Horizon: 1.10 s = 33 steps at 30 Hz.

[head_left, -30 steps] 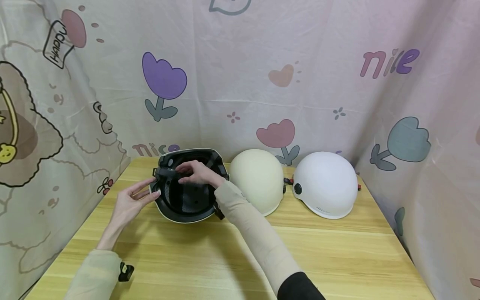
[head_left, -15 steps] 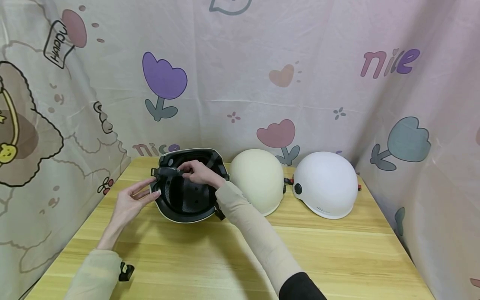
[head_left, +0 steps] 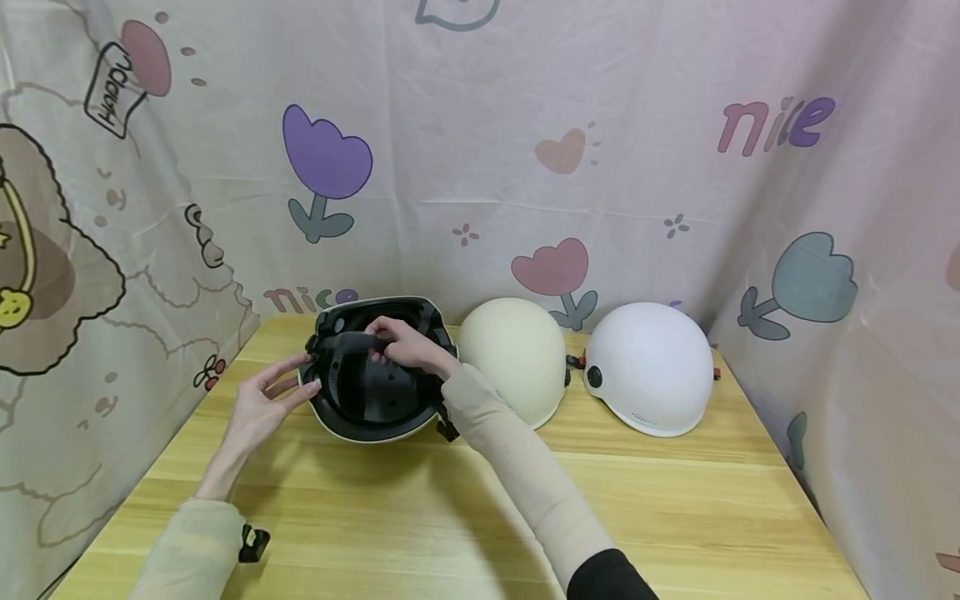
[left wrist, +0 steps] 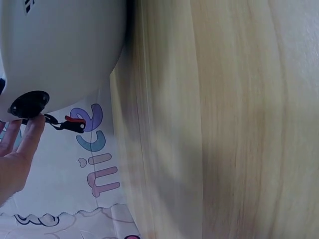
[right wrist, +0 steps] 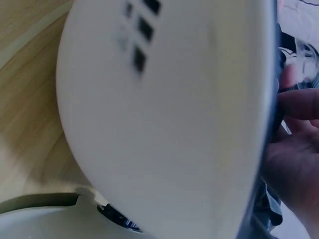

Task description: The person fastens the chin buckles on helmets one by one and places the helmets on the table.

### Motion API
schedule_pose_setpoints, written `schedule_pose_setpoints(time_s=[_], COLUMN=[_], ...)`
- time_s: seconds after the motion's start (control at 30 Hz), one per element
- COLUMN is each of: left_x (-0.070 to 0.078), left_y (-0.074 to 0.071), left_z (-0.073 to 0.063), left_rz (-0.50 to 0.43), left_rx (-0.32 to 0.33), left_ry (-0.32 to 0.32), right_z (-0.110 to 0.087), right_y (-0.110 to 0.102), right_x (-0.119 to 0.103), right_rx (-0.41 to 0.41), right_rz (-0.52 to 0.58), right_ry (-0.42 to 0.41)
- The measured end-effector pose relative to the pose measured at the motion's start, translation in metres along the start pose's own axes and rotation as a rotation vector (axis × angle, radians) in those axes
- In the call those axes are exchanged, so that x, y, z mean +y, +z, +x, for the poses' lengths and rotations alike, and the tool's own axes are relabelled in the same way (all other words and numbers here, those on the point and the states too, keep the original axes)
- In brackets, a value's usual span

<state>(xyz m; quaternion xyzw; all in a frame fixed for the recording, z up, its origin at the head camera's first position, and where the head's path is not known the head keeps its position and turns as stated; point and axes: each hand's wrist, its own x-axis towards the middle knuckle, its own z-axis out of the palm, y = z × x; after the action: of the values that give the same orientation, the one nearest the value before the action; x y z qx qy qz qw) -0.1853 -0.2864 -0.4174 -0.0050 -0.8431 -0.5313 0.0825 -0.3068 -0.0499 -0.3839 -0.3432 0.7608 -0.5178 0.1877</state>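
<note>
You're in a small curtained-off nook, wider room type unclear: wood-grain table, pale cartoon-print cloth hanging behind it and along both sides.

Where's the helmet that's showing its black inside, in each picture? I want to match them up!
Head: the helmet is left of centre, black inside facing up.
Left wrist: its pale shell is at top left, with the left hand touching its lower edge.
Right wrist: its shell fills the middle, with the right hand at its right edge.
Shared landmark: the wooden table.
</note>
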Motion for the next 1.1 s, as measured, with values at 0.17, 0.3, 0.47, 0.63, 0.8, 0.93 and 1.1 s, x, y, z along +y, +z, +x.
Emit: schedule_pose_setpoints(time_s=[0.17,0.3,0.47,0.63,0.8,0.93,1.1], left_x=[-0.001,0.0,0.0,-0.001,-0.001,0.0,-0.001], left_y=[0.001,0.002,0.003,0.003,0.004,0.003,0.004], left_z=[0.0,0.0,0.0,0.0,-0.001,-0.002,-0.002], left_rz=[-0.032,-0.044,-0.049,-0.036,-0.034,-0.047,-0.037], left_rx=[-0.001,-0.003,0.004,0.015,0.013,0.006,0.012], left_ry=[0.033,0.04,0.04,0.057,0.062,0.054,0.068], right_z=[-0.007,-0.011,-0.014,-0.017,-0.019,-0.023,-0.028], right_y=[-0.003,-0.004,-0.004,-0.005,-0.006,-0.007,-0.008], right_x=[0.0,0.0,0.001,0.002,0.004,0.005,0.004], right_rx=[-0.003,0.025,0.046,0.083,0.078,0.063,0.022], right_rz=[0.043,0.012,-0.051,-0.062,-0.037,-0.021,0.058], right_ry=[0.029,0.049,-0.013,-0.084,-0.091,-0.095,-0.09])
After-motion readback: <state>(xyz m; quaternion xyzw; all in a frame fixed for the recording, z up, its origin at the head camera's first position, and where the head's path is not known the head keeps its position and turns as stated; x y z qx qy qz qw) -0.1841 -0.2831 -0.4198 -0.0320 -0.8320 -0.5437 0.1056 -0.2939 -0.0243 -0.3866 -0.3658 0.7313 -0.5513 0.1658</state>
